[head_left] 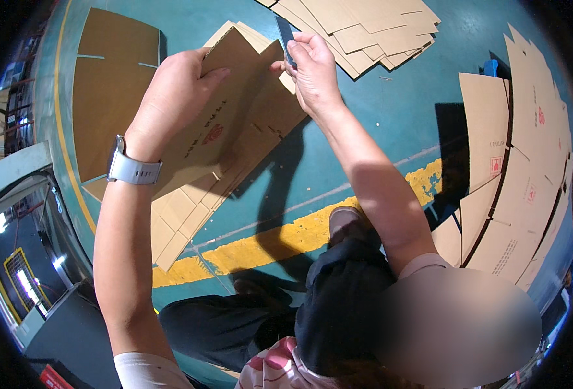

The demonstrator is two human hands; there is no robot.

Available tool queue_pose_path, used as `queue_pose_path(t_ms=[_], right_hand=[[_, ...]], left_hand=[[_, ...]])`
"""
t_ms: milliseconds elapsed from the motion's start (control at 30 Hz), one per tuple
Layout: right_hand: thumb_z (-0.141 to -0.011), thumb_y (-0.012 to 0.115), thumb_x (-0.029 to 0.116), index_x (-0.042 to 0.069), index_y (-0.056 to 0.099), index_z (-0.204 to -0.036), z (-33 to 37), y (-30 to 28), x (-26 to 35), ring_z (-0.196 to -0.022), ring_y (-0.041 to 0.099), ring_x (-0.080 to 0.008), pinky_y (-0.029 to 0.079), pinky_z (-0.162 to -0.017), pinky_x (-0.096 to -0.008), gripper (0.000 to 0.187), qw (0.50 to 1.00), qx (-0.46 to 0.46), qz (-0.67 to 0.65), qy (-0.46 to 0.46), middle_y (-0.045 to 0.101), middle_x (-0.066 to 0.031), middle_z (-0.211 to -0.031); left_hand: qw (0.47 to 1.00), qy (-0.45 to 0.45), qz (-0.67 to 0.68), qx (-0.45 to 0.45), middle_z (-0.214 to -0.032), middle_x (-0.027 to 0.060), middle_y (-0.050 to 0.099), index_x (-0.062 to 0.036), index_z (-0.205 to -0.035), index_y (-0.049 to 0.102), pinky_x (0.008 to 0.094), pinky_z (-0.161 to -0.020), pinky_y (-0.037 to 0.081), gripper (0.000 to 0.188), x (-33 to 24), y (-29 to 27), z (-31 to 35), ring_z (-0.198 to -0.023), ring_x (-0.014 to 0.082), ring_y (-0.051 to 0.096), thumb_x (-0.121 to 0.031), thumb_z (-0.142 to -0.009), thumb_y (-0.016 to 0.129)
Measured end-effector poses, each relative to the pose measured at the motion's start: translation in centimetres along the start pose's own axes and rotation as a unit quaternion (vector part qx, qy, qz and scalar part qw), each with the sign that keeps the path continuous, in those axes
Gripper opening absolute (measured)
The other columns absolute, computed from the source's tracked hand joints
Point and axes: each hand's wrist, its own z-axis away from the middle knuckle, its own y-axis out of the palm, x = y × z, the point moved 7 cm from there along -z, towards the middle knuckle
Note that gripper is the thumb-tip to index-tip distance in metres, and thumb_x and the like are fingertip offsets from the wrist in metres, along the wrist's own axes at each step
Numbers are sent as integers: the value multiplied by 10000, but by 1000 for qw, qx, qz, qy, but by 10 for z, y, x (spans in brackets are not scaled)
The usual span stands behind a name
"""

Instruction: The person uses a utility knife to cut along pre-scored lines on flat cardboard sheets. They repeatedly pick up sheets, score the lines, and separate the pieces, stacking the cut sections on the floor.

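Note:
My left hand [176,94], with a grey watch [134,170] at the wrist, is closed on the upper edge of a brown cardboard sheet [199,129]. The sheet is tilted and bears a red printed mark and dark print. In my right hand [313,71] is a dark, flat, narrow strip-shaped tool [283,29], its upper end sticking up past the thumb; its exact kind does not show. The right fingers are beside the sheet's right corner. Beneath the sheet, more flat cardboard [182,217] lies on the floor.
At the left stands a plain brown cardboard panel [114,117]. Stacked flat cardboard [370,26] lies at the far side, and printed cardboard sheets [533,149] at the right. A yellow line [267,246] crosses the green floor near my shoe [351,223].

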Motion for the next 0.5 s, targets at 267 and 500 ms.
queue_pose_path(t_ms=[267, 500], right_hand=[[-951, 501, 86, 17, 468, -1029, 0, 7, -2, -596, 503, -82, 478, -627, -252, 109, 1000, -8, -17, -3, 541, -38, -770], [-944, 499, 71, 11, 470, -1039, -1, 6, -3, -638, 546, -95, 489, -649, -253, 116, 1000, -18, 6, -16, 561, -42, -791]], left_hand=[[1000, -14, -24, 11, -817, 224, 647, 35, -1019, 641, 392, -698, 522, 285, 0, 1, -1, -755, 348, 638, -218, -891, 607], [1000, -6, -20, 12, -846, 232, 651, 37, -1034, 641, 398, -704, 521, 296, -2, 0, -2, -769, 355, 639, -219, -888, 611]])
